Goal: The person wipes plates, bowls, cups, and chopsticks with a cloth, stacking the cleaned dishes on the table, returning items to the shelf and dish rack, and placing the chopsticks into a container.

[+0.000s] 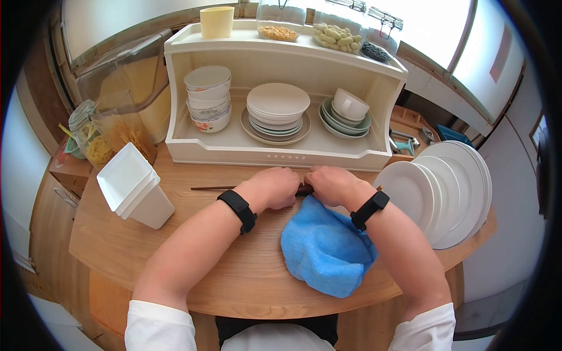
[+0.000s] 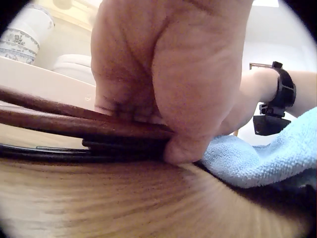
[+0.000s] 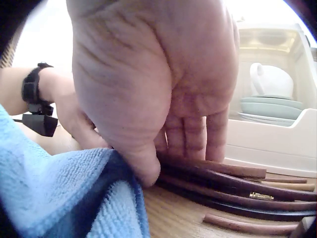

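Several slim dark wooden sticks lie along the table in front of the shelf. My left hand grips them, thumb on the near side and fingers behind in the left wrist view. Close beside it, my right hand has its thumb in front of the sticks and its fingers down behind them; one reddish stick lies apart. A crumpled blue cloth sits just below the right hand and touches or nearly touches its thumb. Between the hands, the sticks are mostly hidden in the head view.
Behind the hands stands a cream shelf with bowls, stacked plates and a cup. White containers stand at the left, large white plates at the right. The table's front edge curves near the body.
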### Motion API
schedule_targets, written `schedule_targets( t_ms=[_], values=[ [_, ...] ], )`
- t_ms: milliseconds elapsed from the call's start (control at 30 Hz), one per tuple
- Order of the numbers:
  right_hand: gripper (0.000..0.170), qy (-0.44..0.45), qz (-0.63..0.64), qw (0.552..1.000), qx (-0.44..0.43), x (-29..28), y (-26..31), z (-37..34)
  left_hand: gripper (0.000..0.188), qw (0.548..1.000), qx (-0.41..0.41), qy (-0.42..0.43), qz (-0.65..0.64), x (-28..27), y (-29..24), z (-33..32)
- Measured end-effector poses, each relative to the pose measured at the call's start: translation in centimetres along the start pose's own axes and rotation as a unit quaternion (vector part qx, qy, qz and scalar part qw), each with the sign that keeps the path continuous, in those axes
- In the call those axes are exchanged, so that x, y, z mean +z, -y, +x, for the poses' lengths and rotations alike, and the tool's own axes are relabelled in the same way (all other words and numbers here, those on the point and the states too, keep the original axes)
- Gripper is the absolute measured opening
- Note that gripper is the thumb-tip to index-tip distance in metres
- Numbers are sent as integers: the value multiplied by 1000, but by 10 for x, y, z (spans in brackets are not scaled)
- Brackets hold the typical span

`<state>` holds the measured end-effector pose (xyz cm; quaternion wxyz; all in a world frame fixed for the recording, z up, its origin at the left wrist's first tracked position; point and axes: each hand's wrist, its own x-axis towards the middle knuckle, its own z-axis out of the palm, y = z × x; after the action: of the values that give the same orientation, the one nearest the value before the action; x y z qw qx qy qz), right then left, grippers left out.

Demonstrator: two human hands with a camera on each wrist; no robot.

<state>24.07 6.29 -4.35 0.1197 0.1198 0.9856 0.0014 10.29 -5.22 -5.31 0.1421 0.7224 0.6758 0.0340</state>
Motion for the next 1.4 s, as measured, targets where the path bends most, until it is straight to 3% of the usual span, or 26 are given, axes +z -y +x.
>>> schedule_targets(
  t_ms=[67,133,233,300,433,500,700,1033,1233,1300,1400],
  values=[
    [15,-5,-8,1000,-4,4,1,-1,27,999,9,-9,37,4,-5,1],
    [18,-92,-96,990,-35,14,4,-3,25,997,18,-20,73,11,-6,0],
    [18,-121,-131,983,-44,18,9,-7,26,996,15,-87,24,25,2,-5],
    [17,-141,-130,980,-55,25,6,-9,27,985,55,-164,18,35,11,-6],
    [16,-166,-113,977,-66,26,5,-12,27,988,39,-144,27,31,7,-8],
    [16,-167,-125,976,-68,27,4,-12,18,988,41,-146,39,30,4,-8],
    [15,-139,-90,984,-63,26,3,-14,25,995,22,-91,-19,27,6,-6],
    [14,-155,-111,980,-51,25,14,-8,28,992,21,-114,-57,24,10,-10],
    [16,-173,-89,976,-97,25,6,-11,26,992,10,-99,-77,26,8,-4],
    [16,-167,-93,977,-93,31,4,-8,25,995,4,-65,-80,24,5,-2],
    [16,-166,-113,976,-80,33,7,-11,24,993,5,-81,-80,21,0,-6]
  ],
)
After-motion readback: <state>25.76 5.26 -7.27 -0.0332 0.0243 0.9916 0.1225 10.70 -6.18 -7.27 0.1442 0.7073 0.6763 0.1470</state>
